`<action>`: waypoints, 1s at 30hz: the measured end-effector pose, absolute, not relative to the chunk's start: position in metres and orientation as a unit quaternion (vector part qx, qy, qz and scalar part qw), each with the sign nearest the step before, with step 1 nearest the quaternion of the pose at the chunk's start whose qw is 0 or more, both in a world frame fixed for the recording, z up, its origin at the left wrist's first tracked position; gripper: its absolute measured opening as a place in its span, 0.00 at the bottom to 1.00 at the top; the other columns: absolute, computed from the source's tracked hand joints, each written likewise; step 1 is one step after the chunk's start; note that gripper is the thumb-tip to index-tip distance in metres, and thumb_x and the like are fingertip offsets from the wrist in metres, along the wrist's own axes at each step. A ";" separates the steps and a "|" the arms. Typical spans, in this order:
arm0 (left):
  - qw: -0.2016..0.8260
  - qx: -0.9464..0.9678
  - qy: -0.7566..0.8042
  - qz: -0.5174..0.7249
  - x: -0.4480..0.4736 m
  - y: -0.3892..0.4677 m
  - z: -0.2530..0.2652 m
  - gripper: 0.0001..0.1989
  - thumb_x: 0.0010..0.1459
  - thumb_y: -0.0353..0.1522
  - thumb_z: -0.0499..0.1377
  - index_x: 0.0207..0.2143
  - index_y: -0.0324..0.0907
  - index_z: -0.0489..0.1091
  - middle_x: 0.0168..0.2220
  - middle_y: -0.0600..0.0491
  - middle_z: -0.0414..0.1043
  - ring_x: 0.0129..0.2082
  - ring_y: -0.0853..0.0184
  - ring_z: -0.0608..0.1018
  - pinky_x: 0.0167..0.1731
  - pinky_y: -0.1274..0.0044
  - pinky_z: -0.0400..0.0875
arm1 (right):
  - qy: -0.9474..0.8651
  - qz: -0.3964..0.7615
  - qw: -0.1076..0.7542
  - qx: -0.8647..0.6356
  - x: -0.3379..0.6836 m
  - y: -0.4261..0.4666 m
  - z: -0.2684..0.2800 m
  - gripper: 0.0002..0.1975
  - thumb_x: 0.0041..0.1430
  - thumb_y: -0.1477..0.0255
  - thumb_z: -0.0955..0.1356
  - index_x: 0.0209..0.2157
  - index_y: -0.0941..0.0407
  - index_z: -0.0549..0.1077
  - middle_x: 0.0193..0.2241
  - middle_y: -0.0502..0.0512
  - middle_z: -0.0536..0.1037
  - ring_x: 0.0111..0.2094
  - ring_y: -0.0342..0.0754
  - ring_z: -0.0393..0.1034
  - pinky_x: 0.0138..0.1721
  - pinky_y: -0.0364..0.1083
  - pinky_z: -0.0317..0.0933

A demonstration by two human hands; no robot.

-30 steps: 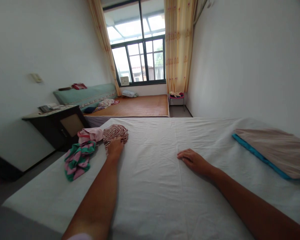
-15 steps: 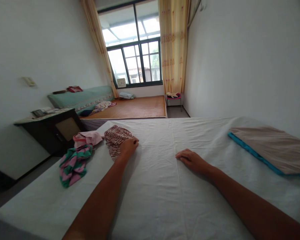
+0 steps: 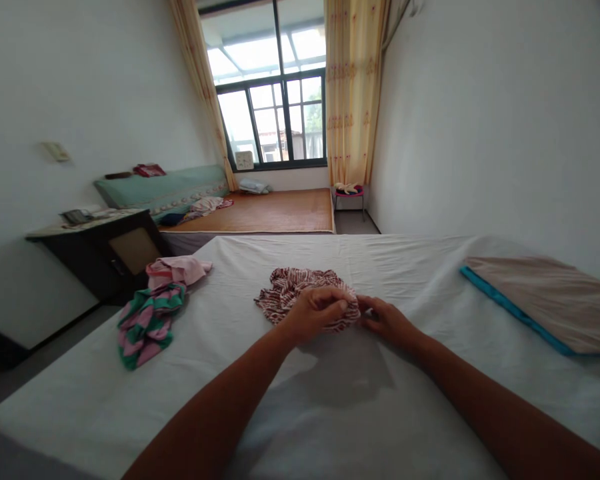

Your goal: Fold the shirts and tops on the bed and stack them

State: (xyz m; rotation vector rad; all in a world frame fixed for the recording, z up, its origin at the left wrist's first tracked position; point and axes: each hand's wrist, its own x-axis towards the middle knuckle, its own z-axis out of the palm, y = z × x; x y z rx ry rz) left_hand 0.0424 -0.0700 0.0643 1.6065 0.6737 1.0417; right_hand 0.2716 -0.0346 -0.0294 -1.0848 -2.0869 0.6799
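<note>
Position of the work: the patterned cloth, red-brown and white, lies bunched on the white sheet, directly ahead of the person and between the other garments.

Left hand: placed over the near right part of the patterned cloth. Its grip is closed to a pinch, thumb against forefinger, with a portion of the fabric caught near the right end.

Right hand: lowered to the sheet, fingers loosely curled, fingertips at the right edge of the patterned cloth. Whether this grip has fabric between the fingers cannot be told — contact appears light at most.

Surroundings: a pink garment and a green-and-pink striped garment lie together to the left, well apart from the hands. A beige cloth with a blue edge lies flat to the right.

Handling notes: Keep the left pinch on the edge rather than on a loose fold. Secure the adjoining edge with the right thumb and forefinger before relaxing the left. Apply even, gentle tension; the fabric looks thin and soft, so it may bunch again if drawn from one side only — and pulling hard could wrinkle the sheet beneath.
</note>
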 end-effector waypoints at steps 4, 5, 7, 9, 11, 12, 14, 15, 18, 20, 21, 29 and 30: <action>0.601 0.589 0.266 0.470 0.037 -0.070 0.069 0.14 0.50 0.40 0.67 0.35 0.38 0.77 0.28 0.53 0.75 0.26 0.72 0.74 0.30 0.79 0.68 | -0.786 0.334 0.330 -0.401 0.260 -0.041 -0.025 0.24 0.56 0.64 0.68 0.56 0.52 0.68 0.39 0.55 0.79 0.34 0.49 0.74 0.36 0.47 0.67; 0.618 0.570 0.257 0.477 0.036 -0.070 0.069 0.14 0.50 0.39 0.67 0.36 0.39 0.76 0.28 0.53 0.75 0.27 0.72 0.74 0.31 0.79 0.69 | -0.778 0.348 0.337 -0.400 0.257 -0.043 -0.024 0.26 0.56 0.64 0.68 0.57 0.52 0.67 0.39 0.55 0.79 0.33 0.49 0.74 0.34 0.47 0.67; 0.644 0.548 0.236 0.479 0.037 -0.071 0.069 0.14 0.50 0.38 0.68 0.36 0.39 0.76 0.29 0.54 0.75 0.26 0.72 0.75 0.32 0.79 0.70 | -0.758 0.359 0.368 -0.401 0.250 -0.045 -0.022 0.33 0.54 0.65 0.69 0.61 0.51 0.59 0.42 0.56 0.79 0.32 0.48 0.73 0.34 0.47 0.68; 0.660 0.551 0.222 0.460 0.042 -0.075 0.069 0.13 0.50 0.38 0.68 0.35 0.39 0.76 0.28 0.54 0.74 0.26 0.73 0.74 0.32 0.79 0.70 | -0.736 0.361 0.406 -0.404 0.245 -0.047 -0.021 0.39 0.53 0.65 0.70 0.64 0.51 0.53 0.45 0.56 0.78 0.33 0.48 0.73 0.35 0.48 0.68; 0.659 0.572 0.221 0.436 0.049 -0.082 0.068 0.14 0.50 0.39 0.68 0.34 0.38 0.76 0.29 0.53 0.74 0.27 0.72 0.74 0.33 0.79 0.69 | -0.728 0.359 0.426 -0.399 0.243 -0.047 -0.020 0.32 0.54 0.65 0.69 0.61 0.52 0.60 0.43 0.56 0.78 0.35 0.49 0.73 0.38 0.48 0.67; 0.655 0.582 0.224 0.427 0.053 -0.085 0.067 0.14 0.49 0.39 0.68 0.33 0.38 0.76 0.29 0.52 0.75 0.28 0.72 0.75 0.33 0.79 0.69 | -0.730 0.360 0.426 -0.394 0.243 -0.046 -0.020 0.26 0.56 0.65 0.68 0.56 0.54 0.66 0.41 0.55 0.79 0.36 0.50 0.73 0.39 0.48 0.67; 0.648 0.597 0.229 0.414 0.057 -0.089 0.066 0.16 0.48 0.40 0.68 0.33 0.37 0.76 0.30 0.51 0.75 0.30 0.70 0.75 0.34 0.79 0.69 | -0.735 0.363 0.421 -0.388 0.245 -0.045 -0.020 0.15 0.57 0.64 0.67 0.44 0.55 0.74 0.35 0.53 0.80 0.37 0.50 0.73 0.39 0.47 0.67; 0.646 0.598 0.231 0.414 0.057 -0.089 0.066 0.16 0.49 0.41 0.68 0.33 0.37 0.76 0.30 0.51 0.75 0.30 0.70 0.75 0.34 0.78 0.69 | -0.734 0.364 0.421 -0.390 0.247 -0.044 -0.019 0.12 0.58 0.64 0.66 0.40 0.55 0.76 0.32 0.52 0.79 0.36 0.50 0.73 0.38 0.47 0.66; 0.628 0.579 0.248 0.457 0.050 -0.081 0.067 0.16 0.50 0.41 0.67 0.34 0.38 0.75 0.29 0.53 0.73 0.28 0.72 0.74 0.31 0.80 0.69 | -0.708 0.350 0.449 -0.418 0.259 -0.041 -0.010 0.13 0.59 0.62 0.65 0.36 0.55 0.75 0.27 0.50 0.77 0.29 0.46 0.72 0.34 0.45 0.66; 0.599 0.558 0.274 0.505 0.040 -0.069 0.068 0.14 0.51 0.40 0.67 0.35 0.39 0.73 0.27 0.56 0.71 0.26 0.74 0.72 0.29 0.82 0.67 | -0.674 0.316 0.497 -0.446 0.271 -0.038 0.001 0.13 0.59 0.61 0.65 0.36 0.55 0.75 0.26 0.50 0.77 0.27 0.45 0.71 0.32 0.44 0.66; 0.583 0.549 0.287 0.526 0.035 -0.062 0.069 0.14 0.51 0.40 0.66 0.35 0.40 0.72 0.26 0.57 0.70 0.24 0.76 0.71 0.26 0.83 0.66 | -0.650 0.295 0.529 -0.459 0.278 -0.037 0.007 0.13 0.59 0.60 0.65 0.36 0.55 0.74 0.25 0.50 0.77 0.26 0.44 0.71 0.31 0.44 0.66; 0.487 0.519 0.375 0.595 0.002 -0.008 0.043 0.16 0.50 0.40 0.65 0.38 0.40 0.71 0.29 0.56 0.71 0.19 0.78 0.67 0.16 0.85 0.56 | -0.527 0.287 0.611 -0.517 0.317 -0.013 0.004 0.21 0.56 0.57 0.66 0.48 0.52 0.68 0.39 0.58 0.79 0.37 0.51 0.76 0.35 0.49 0.72; 0.459 0.563 0.396 0.562 -0.001 -0.005 0.037 0.15 0.51 0.40 0.64 0.37 0.40 0.72 0.30 0.54 0.72 0.22 0.75 0.70 0.20 0.84 0.61 | -0.551 0.292 0.591 -0.512 0.318 -0.010 -0.001 0.24 0.54 0.57 0.68 0.51 0.52 0.67 0.45 0.60 0.77 0.42 0.52 0.75 0.40 0.50 0.71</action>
